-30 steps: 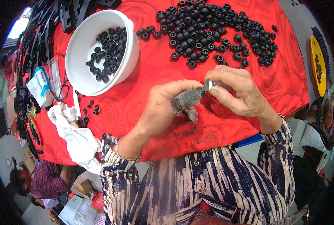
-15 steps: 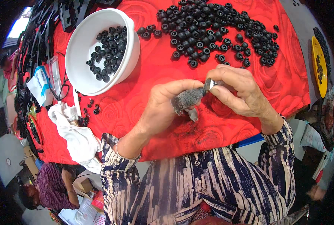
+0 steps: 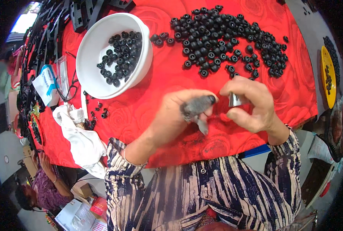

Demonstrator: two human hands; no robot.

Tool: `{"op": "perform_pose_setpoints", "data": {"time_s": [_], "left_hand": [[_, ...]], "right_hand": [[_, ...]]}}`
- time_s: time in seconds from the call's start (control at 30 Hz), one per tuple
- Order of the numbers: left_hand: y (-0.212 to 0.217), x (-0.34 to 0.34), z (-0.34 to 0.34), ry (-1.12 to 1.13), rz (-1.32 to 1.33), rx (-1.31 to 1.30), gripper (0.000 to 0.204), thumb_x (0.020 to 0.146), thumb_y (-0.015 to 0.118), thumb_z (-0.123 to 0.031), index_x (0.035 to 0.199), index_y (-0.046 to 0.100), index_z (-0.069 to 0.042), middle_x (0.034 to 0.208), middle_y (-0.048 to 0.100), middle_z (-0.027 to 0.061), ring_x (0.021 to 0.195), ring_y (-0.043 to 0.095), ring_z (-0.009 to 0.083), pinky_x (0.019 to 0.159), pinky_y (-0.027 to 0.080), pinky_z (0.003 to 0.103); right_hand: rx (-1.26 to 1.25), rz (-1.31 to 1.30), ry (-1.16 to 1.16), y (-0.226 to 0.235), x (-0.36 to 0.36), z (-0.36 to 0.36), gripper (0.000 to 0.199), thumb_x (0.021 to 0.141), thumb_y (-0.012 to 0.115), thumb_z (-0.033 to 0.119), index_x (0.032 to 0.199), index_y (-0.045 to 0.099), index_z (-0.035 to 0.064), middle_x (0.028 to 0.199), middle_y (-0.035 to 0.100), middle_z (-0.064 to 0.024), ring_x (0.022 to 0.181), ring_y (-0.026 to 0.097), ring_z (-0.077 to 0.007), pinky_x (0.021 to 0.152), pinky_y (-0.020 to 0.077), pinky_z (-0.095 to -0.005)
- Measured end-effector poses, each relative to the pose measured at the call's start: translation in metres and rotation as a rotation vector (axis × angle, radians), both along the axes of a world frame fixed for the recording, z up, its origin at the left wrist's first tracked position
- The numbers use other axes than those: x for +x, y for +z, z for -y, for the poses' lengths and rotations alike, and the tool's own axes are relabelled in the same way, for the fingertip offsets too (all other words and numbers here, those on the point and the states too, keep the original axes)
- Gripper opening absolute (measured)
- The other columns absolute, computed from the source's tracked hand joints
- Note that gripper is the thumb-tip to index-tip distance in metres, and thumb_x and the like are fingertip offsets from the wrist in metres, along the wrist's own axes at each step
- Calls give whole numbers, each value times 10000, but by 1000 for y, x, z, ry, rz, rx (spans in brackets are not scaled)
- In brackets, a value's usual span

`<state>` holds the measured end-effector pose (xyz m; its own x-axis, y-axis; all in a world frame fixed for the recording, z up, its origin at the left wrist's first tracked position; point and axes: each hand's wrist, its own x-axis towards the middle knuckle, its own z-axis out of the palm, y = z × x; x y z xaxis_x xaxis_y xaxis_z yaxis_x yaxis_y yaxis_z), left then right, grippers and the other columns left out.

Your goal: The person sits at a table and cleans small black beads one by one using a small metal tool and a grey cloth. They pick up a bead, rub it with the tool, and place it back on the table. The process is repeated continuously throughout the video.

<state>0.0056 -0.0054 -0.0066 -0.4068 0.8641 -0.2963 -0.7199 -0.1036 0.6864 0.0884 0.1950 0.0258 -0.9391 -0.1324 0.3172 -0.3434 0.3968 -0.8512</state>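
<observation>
At frame centre my left hand [image 3: 179, 115] is clenched around a grey cloth pad [image 3: 196, 107], whose dark tip points right toward my right hand [image 3: 252, 104]. The right hand grasps a small silvery metal piece [image 3: 234, 101] just beside that tip; the two nearly touch. Loose black rubber rings [image 3: 221, 38] lie heaped on the red worktop [image 3: 156, 96] above, nearer my right hand. A white bowl [image 3: 98, 57], upper left, holds more. A blue-and-white packet [image 3: 45, 82] lies at the left edge.
</observation>
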Motion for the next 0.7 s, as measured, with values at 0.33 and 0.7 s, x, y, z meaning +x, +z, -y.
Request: {"op": "perform_pose_setpoints", "data": {"time_s": [0.33, 0.7], "left_hand": [[-8, 9, -4, -123, 231, 97, 271, 873, 571, -125, 1085, 564, 45, 876, 639, 83, 655, 627, 147, 543, 538, 269], [-20, 11, -5, -68, 240, 105, 297, 831, 645, -85, 1099, 576, 22, 866, 633, 65, 666, 620, 137, 561, 534, 267]], "right_hand": [[309, -489, -120, -20, 4, 18, 375, 618, 724, 63, 953, 599, -50, 640, 492, -61, 500, 490, -196, 429, 372, -317], [419, -494, -116, -20, 7, 15, 359, 631, 710, 84, 945, 597, -48, 591, 430, -46, 471, 459, -189, 414, 341, -315]]}}
